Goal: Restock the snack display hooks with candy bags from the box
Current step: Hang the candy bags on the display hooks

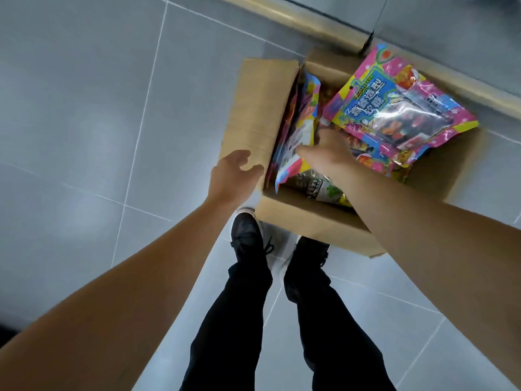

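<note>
An open cardboard box (253,114) stands on the floor in front of my feet, filled with colourful candy bags. One pink and blue candy bag (403,108) lies flat across the top right of the box. My right hand (327,153) reaches into the box, its fingers curled on a candy bag (293,165) standing against the left wall. My left hand (234,176) hovers at the box's left flap with fingers relaxed, holding nothing.
Grey tiled floor (84,136) surrounds the box. A metal base rail (310,21) of a fixture runs diagonally behind the box. My black shoes (248,235) and dark trousers are right below the box's near edge.
</note>
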{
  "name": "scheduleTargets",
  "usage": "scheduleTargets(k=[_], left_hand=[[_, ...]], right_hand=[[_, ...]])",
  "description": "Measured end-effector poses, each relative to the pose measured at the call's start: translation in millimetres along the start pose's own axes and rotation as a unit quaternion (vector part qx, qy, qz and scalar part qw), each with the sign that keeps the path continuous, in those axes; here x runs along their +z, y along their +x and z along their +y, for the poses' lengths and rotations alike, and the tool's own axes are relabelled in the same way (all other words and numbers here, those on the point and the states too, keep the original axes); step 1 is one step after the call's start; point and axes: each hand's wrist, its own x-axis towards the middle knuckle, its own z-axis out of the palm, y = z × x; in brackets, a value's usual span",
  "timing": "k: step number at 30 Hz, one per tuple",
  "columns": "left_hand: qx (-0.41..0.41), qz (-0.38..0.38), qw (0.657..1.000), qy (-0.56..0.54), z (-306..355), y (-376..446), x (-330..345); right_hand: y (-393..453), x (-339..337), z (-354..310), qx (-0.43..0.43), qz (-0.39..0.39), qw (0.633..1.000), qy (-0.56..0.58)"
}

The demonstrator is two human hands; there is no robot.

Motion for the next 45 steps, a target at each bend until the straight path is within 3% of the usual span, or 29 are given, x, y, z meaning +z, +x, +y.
scheduleTargets(k=[7, 14, 19, 22, 29, 33, 35, 45], left_hand=[[-0.007, -0.062, 0.996, -0.061, 22.1, -25.5, 19.6], [-0.057, -0.21, 0.95, -0.223, 72.7, -76.6, 38.9], [-0.049, -0.152, 0.945, -0.286, 80.3, -104.8, 44.0], [-0.019, -0.153, 0.94, -0.306, 74.9, -114.7, 37.5], [-0.014, -0.212, 0.902, -0.375, 65.4, -143.4, 0.4], [0.006, -0.24, 0.902, -0.358, 72.8, -171.1, -31.8], [0.022, -0.255, 0.901, -0.35, 79.1, -189.5, -49.0], [0.081, -0.28, 0.915, -0.279, 138.2, -317.7, -126.0]], right_hand=[[-47.4, -13.3, 20.3, 0.018, 0.059, 0.998, 0.034], [-141.6, -35.9, 35.9, -0.164, 0.118, 0.979, -0.012], [-180.7, -37.9, 55.2, -0.223, 0.127, 0.96, -0.108], [-196.5, -44.0, 60.5, -0.252, 0.109, 0.958, -0.087], [-208.4, -89.4, 34.8, -0.118, 0.247, 0.957, 0.096], [-224.6, -110.4, 5.2, -0.02, 0.164, 0.962, 0.216], [-244.2, -116.8, -7.4, -0.023, 0.144, 0.958, 0.245], [-386.0, -162.1, -52.6, -0.034, 0.189, 0.925, 0.328]])
